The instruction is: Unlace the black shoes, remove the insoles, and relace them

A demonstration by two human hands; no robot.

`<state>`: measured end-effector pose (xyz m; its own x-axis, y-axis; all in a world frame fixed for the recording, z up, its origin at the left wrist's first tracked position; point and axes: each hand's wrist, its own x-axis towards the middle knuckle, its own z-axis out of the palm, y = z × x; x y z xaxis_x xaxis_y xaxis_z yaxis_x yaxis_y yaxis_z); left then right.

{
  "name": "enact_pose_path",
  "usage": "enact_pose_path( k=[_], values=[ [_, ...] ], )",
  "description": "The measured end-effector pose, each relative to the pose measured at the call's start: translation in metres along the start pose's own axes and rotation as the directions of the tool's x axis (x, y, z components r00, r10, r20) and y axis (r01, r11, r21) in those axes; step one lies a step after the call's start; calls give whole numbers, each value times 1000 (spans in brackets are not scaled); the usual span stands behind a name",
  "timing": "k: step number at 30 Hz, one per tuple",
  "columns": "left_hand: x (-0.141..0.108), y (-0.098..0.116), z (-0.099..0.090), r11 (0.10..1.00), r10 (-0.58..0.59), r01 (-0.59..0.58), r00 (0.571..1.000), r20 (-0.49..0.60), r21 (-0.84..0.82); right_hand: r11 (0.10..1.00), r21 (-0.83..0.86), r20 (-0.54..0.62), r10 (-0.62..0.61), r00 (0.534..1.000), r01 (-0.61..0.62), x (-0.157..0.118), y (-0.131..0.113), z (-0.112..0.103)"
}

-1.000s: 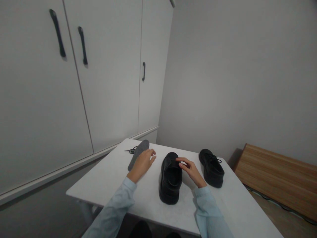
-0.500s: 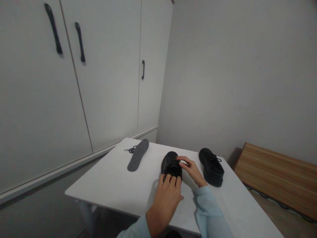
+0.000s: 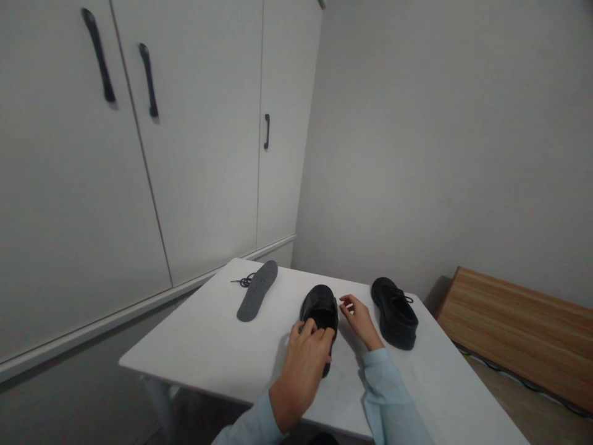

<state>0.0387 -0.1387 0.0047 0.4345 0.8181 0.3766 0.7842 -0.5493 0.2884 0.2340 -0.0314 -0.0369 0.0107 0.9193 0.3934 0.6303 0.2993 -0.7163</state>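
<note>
With its fingertips at the opening of the middle shoe (image 3: 319, 301), the left hand (image 3: 300, 369) may or may not be gripping, I cannot tell, while the right hand (image 3: 360, 320) hovers loosely parted beside it, between a grey insole (image 3: 257, 293) and a laced shoe (image 3: 397, 321) on the tabletop (image 3: 204, 346).

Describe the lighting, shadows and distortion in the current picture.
Head view: dim, flat light, no strong glare; head view: a soft shadow on the white table beside the left hand; head view: the opening of the black shoe under that hand is nearly lost in darkness; head view: cabinet doors lean, suggesting wide-angle distortion.
</note>
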Motion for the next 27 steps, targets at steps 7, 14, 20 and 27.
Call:
enact_pose_path(
  k=[7,14,20,27],
  values=[
    [4,-22,-21,999,-7,7,1000,-21,-43,961,-253,204,-56,977,108,-5,6,6],
    [0,-52,-40,991,-27,6,988,-155,-132,931,-335,261,-57,964,146,-7,1,5],
    [6,-88,-62,995,-73,51,959,-275,-85,925,-345,275,-64,959,160,-7,2,5],
    [4,-137,-59,986,-170,157,922,-347,-65,921,-353,284,-64,957,166,-7,2,6]
  ],
)
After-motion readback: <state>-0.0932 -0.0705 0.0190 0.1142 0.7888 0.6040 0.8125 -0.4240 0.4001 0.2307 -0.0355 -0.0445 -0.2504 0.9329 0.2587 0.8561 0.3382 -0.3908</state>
